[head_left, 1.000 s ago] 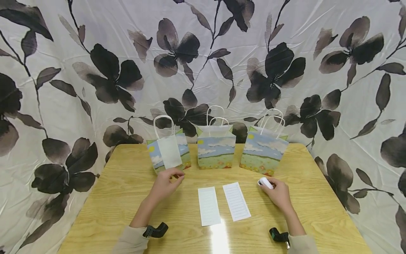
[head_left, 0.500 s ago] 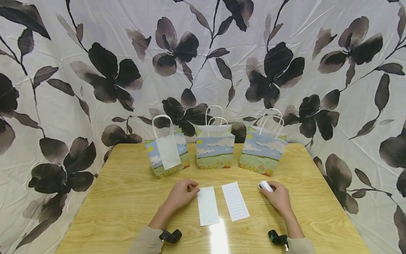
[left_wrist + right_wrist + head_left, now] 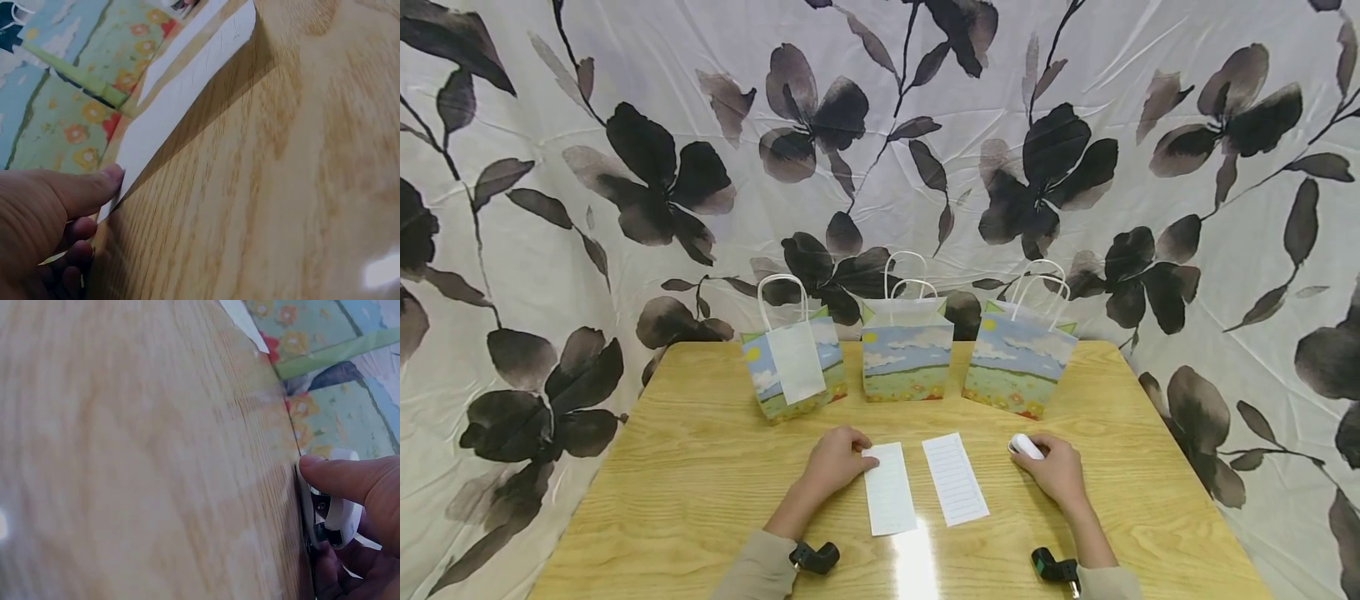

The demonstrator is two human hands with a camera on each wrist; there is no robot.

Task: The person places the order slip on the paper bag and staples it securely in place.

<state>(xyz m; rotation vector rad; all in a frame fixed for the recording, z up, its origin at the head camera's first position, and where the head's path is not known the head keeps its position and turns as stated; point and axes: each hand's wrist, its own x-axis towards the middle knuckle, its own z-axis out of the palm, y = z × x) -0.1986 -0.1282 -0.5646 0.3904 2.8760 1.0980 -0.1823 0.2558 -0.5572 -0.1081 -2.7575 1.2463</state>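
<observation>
My left hand (image 3: 838,460) pinches the upper left corner of a lined paper slip (image 3: 891,496). In the left wrist view the thumb lies on the slip (image 3: 169,106), and part of the paper is raised, casting a shadow on the wood. A second lined slip (image 3: 956,483) lies flat to its right. Over at the right, my right hand (image 3: 1056,471) holds a small white stapler (image 3: 1026,447) low at the tabletop. The right wrist view shows thumb and fingers around the stapler (image 3: 344,519), its metal parts partly visible.
Behind the slips stand three landscape-printed paper bags: a left bag (image 3: 832,342), a middle bag (image 3: 907,362) and a right bag (image 3: 1018,367). A white slip (image 3: 796,367) covers part of the left bag's front. Floral cloth (image 3: 880,167) hangs behind the wooden table (image 3: 685,467).
My left hand has moved right and toward me, from in front of the left bag to the nearer slip, and now pinches its corner. The right hand stays in place with the stapler.
</observation>
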